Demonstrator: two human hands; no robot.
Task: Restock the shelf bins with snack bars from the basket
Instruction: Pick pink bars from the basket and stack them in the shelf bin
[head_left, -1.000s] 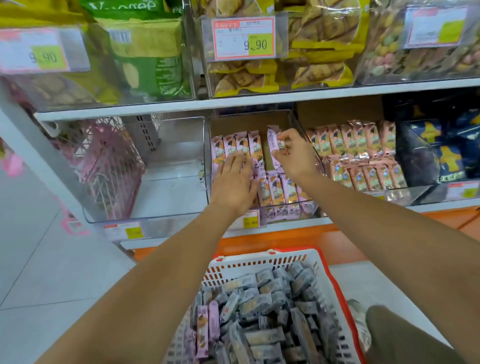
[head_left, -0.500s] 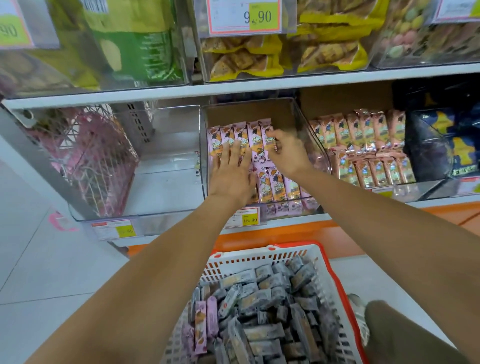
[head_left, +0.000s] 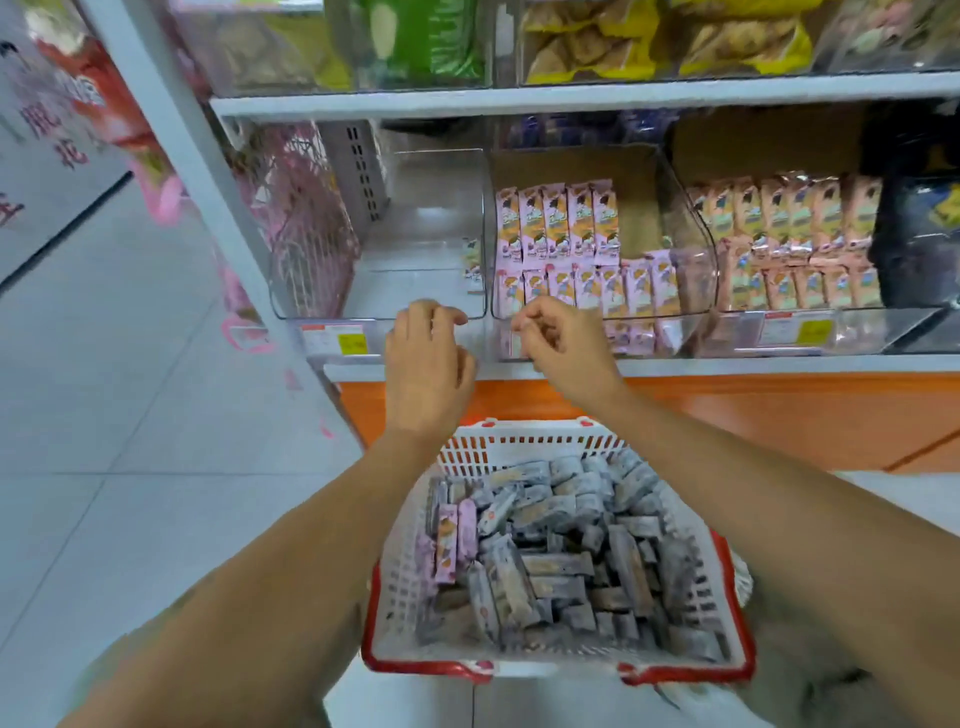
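Shelf bin (head_left: 687, 228) holds upright pink bars (head_left: 556, 224); left hand (head_left: 427, 359), right hand (head_left: 567, 349): fingers loose, empty.

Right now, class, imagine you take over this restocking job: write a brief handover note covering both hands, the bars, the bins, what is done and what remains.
Left hand: loosely curled, holds nothing, in front of the shelf edge. Right hand: likewise.
Pink bars stand in two rows in the middle bin. The basket below holds many grey bars.
Done: middle bin partly filled. To do: shelve the basket's bars; the left bin looks barely stocked.
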